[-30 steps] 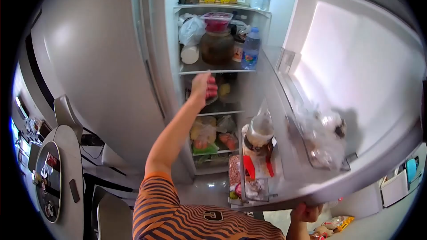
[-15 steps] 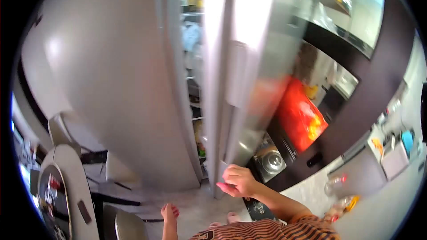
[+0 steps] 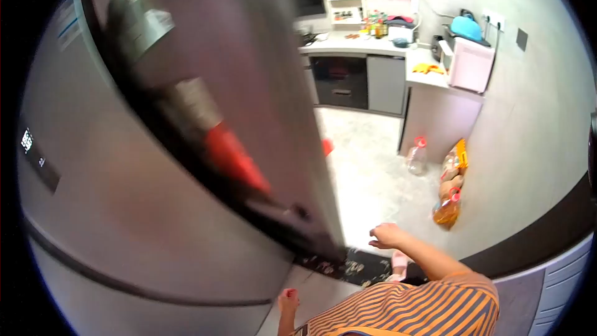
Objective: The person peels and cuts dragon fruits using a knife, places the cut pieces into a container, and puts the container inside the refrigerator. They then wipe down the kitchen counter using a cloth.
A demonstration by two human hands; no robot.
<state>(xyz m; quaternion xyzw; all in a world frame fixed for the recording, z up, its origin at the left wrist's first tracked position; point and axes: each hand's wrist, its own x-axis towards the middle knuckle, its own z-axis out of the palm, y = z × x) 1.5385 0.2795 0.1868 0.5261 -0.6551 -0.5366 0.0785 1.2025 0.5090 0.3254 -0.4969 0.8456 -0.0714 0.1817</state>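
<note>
In the head view my right hand (image 3: 387, 235) is held out in the kitchen doorway. Its fingers are loosely bent and a little apart, with nothing in them. My left hand (image 3: 288, 300) is low near my body, its fingers curled in and nothing visible in it. On the left stands the grey refrigerator (image 3: 143, 211), with a lit display on its front. Nearest my right hand is a dark, glossy door-frame panel (image 3: 267, 87), blurred by motion. A black floral floor strip (image 3: 357, 267) lies under the doorway, with a pink slipper (image 3: 399, 261) on my foot there.
A clear bottle (image 3: 416, 158) with a red cap stands on the kitchen floor. Bags and a bottle of amber liquid (image 3: 446, 211) sit along the right wall. Farther back are a counter (image 3: 348, 43) with bottles and a white appliance (image 3: 471, 65) under a blue item.
The view has swung right, from the partly open refrigerator toward the kitchen doorway. My right hand has come away from the refrigerator door's edge. The refrigerator's opening no longer shows.
</note>
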